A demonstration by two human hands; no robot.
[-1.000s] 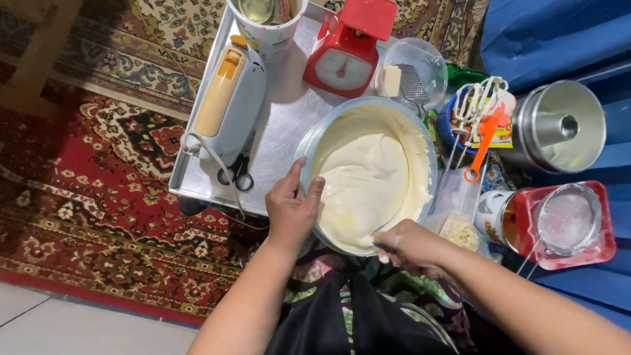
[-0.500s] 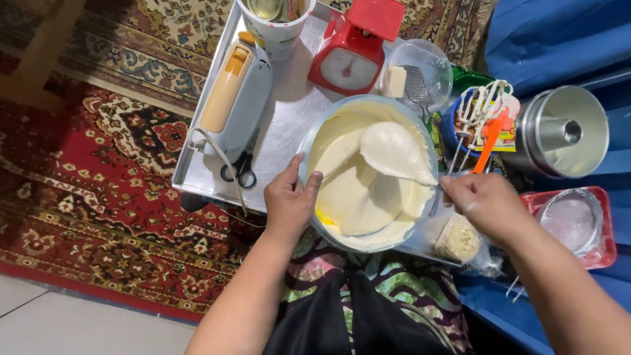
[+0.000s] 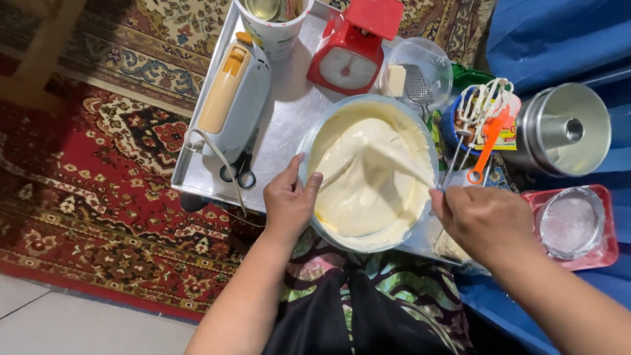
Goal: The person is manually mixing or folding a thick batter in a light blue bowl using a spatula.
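A large round bowl full of pale yellow batter sits on a metal tray in front of me. My left hand grips the bowl's near left rim, thumb inside the edge. At the bowl's right rim, my right hand is closed on the handle of a spatula. The spatula's batter-coated blade lies across the batter toward the middle, and batter is folded over it.
On the tray lie a white and yellow hand mixer, small scissors, a red kitchen scale and a cup. A clear bowl, whisk beaters, a metal tube pan and a sieve in a red tub stand right. Patterned red carpet lies left.
My right hand went from the bowl's near rim to its right side, lifting the spatula through the batter and laying it back down. My left hand stayed on the rim.
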